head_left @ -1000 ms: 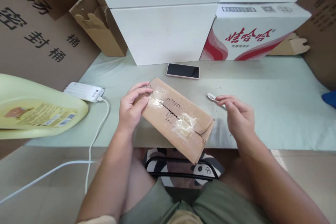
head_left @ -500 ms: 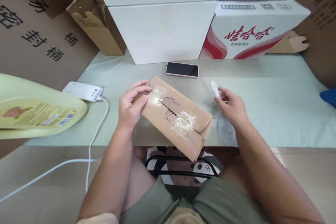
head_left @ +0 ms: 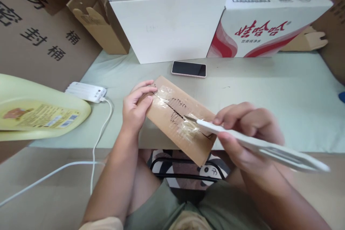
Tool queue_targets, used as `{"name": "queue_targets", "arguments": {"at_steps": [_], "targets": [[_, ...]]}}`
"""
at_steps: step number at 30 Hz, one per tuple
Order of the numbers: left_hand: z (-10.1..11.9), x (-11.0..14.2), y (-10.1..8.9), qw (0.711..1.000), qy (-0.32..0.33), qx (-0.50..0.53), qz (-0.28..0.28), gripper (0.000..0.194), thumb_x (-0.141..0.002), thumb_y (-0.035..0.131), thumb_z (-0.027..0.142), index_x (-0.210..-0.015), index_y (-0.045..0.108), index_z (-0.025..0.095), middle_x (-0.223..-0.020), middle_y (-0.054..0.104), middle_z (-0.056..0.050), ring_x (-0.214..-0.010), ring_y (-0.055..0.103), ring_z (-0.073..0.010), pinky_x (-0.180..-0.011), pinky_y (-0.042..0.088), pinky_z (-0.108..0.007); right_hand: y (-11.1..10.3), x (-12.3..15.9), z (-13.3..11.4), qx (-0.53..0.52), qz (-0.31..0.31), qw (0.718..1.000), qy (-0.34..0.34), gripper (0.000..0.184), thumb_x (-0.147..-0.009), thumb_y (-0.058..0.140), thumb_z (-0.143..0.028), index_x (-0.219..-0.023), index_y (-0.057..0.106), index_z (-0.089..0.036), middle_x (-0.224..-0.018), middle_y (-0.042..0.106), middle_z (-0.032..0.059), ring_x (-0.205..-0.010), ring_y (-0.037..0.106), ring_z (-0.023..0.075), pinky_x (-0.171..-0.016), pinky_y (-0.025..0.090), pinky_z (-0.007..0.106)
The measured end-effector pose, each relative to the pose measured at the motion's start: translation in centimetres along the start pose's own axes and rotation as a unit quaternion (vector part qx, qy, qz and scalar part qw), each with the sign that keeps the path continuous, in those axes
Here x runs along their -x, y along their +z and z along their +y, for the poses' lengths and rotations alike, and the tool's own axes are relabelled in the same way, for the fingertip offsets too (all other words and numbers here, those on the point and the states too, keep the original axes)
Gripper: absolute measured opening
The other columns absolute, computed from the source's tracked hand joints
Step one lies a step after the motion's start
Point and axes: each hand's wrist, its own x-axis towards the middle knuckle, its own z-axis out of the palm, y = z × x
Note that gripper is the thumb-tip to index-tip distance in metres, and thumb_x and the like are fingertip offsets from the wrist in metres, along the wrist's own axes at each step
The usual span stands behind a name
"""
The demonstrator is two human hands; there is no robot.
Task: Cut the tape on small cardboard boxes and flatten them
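Note:
A small brown cardboard box (head_left: 175, 127) is tilted over the table's front edge. Clear tape crosses its dark centre seam, and short dark marks lie along it. My left hand (head_left: 138, 107) grips its far left end, thumb on top and fingers around the edge. My right hand (head_left: 250, 129) is closed around a white utility knife (head_left: 242, 137) with its blade exposed. The blade tip lies over the seam near the middle of the box; whether it touches the cardboard I cannot tell. The knife's handle slants toward the lower right, close to the camera.
A phone (head_left: 189, 69) lies beyond the box, before stacked white cartons (head_left: 172, 28). At left are a white power bank (head_left: 87, 91) with a cable (head_left: 101, 134), a yellow jug (head_left: 40, 107) and an opened carton (head_left: 113, 37). A panda-patterned seat (head_left: 172, 169) shows below.
My right hand has swung in from the table at right to the box's right end, bringing the knife blade over the seam. The left hand and box stay nearly in place.

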Motion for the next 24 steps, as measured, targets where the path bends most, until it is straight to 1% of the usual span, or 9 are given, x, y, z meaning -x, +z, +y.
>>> {"name": "queue_targets", "arguments": {"at_steps": [3,6,10,13,15,17,20,22,24], "targets": [[0.0,0.0,0.0,1.0,0.002,-0.007,-0.003,0.02,-0.083,0.068,0.035,-0.096,0.082,0.027,-0.129,0.076,-0.003,-0.131,0.066,-0.0301,-0.118,0.05,-0.049,0.2,0.3,0.4,0.055,-0.046,0.997,0.022,0.036,-0.084,0.072,-0.006,-0.079,0.042,-0.025,-0.076,0.058,-0.0036,-0.069,0.065,0.0137,-0.061,0.054,0.028],[0.0,0.0,0.0,1.0,0.004,-0.011,-0.004,0.02,-0.083,0.068,0.035,-0.096,0.082,0.027,-0.129,0.076,-0.003,-0.13,0.066,-0.0299,-0.118,0.05,-0.049,-0.2,0.2,0.0,0.1,-0.068,0.992,0.039,0.025,-0.088,0.069,-0.008,-0.08,0.051,-0.023,-0.078,0.063,-0.0022,-0.068,0.064,0.0122,-0.061,0.052,0.027],[0.1,0.0,0.0,1.0,0.008,-0.008,-0.004,0.02,-0.083,0.069,0.034,-0.096,0.082,0.027,-0.129,0.076,-0.003,-0.13,0.067,-0.0291,-0.117,0.051,-0.048,-0.9,0.4,-0.4,0.042,-0.064,0.993,0.093,0.01,-0.096,0.066,-0.014,-0.096,0.067,-0.024,-0.093,0.078,0.0014,-0.067,0.071,0.0121,-0.064,0.06,0.026],[0.1,0.0,0.0,1.0,0.009,-0.012,-0.007,0.02,-0.084,0.068,0.034,-0.097,0.082,0.027,-0.129,0.076,-0.003,-0.13,0.066,-0.0292,-0.118,0.05,-0.048,-1.3,0.5,-0.5,-0.011,-0.028,0.992,0.125,0.011,-0.092,0.075,-0.016,-0.098,0.071,-0.025,-0.107,0.079,0.0027,-0.071,0.076,0.0129,-0.069,0.066,0.026],[0.2,0.0,0.0,1.0,0.009,-0.013,-0.008,0.02,-0.084,0.067,0.034,-0.097,0.081,0.026,-0.129,0.076,-0.003,-0.131,0.066,-0.0296,-0.118,0.05,-0.049,-1.5,0.4,-0.6,-0.002,-0.027,0.993,0.116,0.018,-0.089,0.077,-0.013,-0.101,0.073,-0.025,-0.114,0.079,0.0038,-0.083,0.08,0.0164,-0.076,0.069,0.028],[0.2,0.1,0.0,1.0,0.008,-0.011,-0.005,0.02,-0.084,0.068,0.033,-0.097,0.082,0.026,-0.129,0.076,-0.003,-0.131,0.066,-0.0297,-0.118,0.05,-0.049,-1.6,0.3,-0.7,0.04,-0.044,0.994,0.089,0.022,-0.09,0.074,-0.01,-0.105,0.076,-0.026,-0.108,0.082,0.0037,-0.086,0.081,0.0182,-0.076,0.07,0.029],[0.1,0.1,0.1,1.0,0.009,-0.002,0.001,0.019,-0.084,0.069,0.032,-0.097,0.082,0.027,-0.128,0.076,-0.003,-0.13,0.067,-0.0291,-0.118,0.05,-0.049,-1.6,0.4,-0.9,0.092,-0.067,0.992,0.047,0.022,-0.093,0.072,-0.012,-0.107,0.081,-0.026,-0.098,0.084,0.0034,-0.072,0.08,0.0175,-0.067,0.069,0.027],[0.1,0.0,0.1,1.0,0.01,-0.002,0.0,0.019,-0.084,0.069,0.032,-0.097,0.082,0.027,-0.128,0.076,-0.003,-0.129,0.067,-0.0291,-0.118,0.05,-0.049,-1.5,0.6,-1.0,0.075,-0.066,0.995,0.024,0.02,-0.094,0.072,-0.017,-0.109,0.082,-0.026,-0.096,0.085,0.0038,-0.063,0.079,0.0172,-0.06,0.069,0.027],[0.1,0.0,0.1,1.0,0.009,-0.006,-0.004,0.02,-0.084,0.068,0.032,-0.097,0.082,0.027,-0.128,0.076,-0.003,-0.13,0.067,-0.0295,-0.118,0.05,-0.049,-1.3,0.7,-1.1,0.041,-0.069,0.997,0.016,0.016,-0.096,0.071,-0.022,-0.108,0.082,-0.025,-0.095,0.085,0.0054,-0.064,0.08,0.0189,-0.059,0.069,0.028]]}}
